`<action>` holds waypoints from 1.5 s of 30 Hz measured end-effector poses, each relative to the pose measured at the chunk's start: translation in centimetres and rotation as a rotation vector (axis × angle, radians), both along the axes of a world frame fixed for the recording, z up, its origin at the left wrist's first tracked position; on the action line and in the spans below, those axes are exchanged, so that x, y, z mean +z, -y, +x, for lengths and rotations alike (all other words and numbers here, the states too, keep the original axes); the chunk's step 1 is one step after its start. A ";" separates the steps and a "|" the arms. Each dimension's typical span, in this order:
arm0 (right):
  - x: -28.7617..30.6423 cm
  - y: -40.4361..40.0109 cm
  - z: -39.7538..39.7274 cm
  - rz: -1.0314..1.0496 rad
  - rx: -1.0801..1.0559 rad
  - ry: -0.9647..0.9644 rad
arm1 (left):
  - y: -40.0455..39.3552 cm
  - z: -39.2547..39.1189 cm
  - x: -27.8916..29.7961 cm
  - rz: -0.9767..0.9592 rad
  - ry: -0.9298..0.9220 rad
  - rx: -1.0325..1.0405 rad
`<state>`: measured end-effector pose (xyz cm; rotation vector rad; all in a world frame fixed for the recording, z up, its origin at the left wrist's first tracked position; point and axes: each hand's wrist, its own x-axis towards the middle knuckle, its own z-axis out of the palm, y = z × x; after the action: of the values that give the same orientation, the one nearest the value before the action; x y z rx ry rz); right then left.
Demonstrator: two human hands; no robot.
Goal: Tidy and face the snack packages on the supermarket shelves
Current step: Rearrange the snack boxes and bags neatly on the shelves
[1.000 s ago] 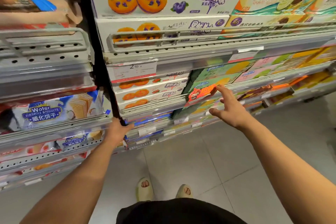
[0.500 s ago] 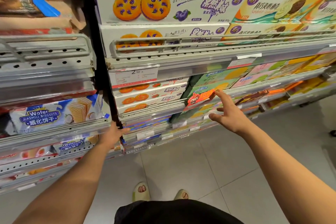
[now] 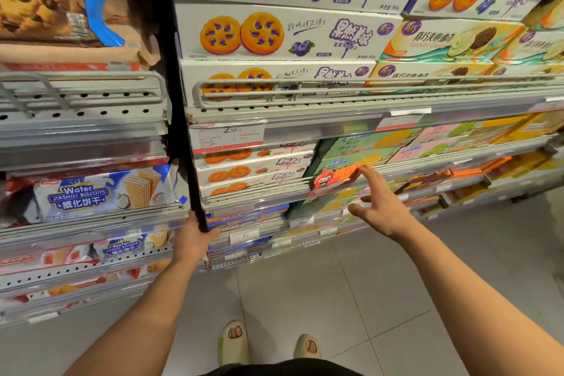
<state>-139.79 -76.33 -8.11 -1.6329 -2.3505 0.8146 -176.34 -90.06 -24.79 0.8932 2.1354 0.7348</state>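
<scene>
The left hand (image 3: 195,236) is gripping the dark shelf upright (image 3: 183,143), seemingly for balance, while the right hand (image 3: 380,206), fingers spread and holding nothing, is reaching toward the green snack boxes (image 3: 351,159) behind the orange tag (image 3: 335,177) at the shelf's front edge.

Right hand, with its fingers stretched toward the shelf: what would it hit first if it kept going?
Probably the red promo tag clipped on the shelf rail; the right hand points its fingertips at it, though depth is unclear.
</scene>
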 end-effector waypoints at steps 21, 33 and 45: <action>-0.2 -0.4 2.0 0.095 0.102 0.117 | 2.7 12.7 16.9 0.549 -0.486 -0.255; 0.3 -1.1 3.4 0.104 0.183 0.112 | -0.5 15.0 26.5 0.628 -0.978 -0.169; 4.0 -3.0 4.6 0.132 0.280 0.036 | -1.6 15.3 26.0 0.397 -1.037 -0.130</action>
<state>-135.20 -73.29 -4.10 -1.2964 -2.6347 0.6621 -161.06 -88.48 1.18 1.9191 2.7850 0.7159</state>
